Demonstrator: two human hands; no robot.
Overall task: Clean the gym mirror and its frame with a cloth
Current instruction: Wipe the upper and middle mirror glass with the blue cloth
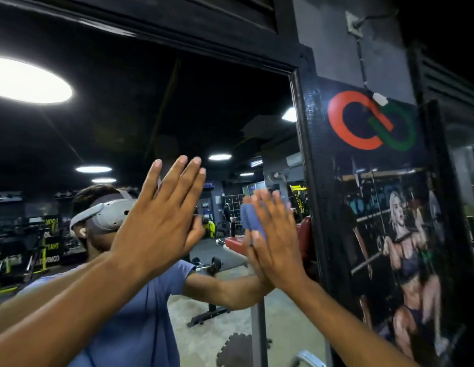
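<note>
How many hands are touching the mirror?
2. The left hand is pressed flat near the middle of the mirror. The right hand presses a blue cloth on the glass near the black frame.

Both hands are lying flat against the mirror (151,115), fingers spread and pointing up. The left hand (161,221) is pressing bare on the glass, near its middle. The right hand (275,239) is pressing a blue cloth (250,219) to the glass just beside the black frame (308,154) on the mirror's right side. A poster (384,207) with a red and green logo is hanging on the wall just right of the frame.
</note>
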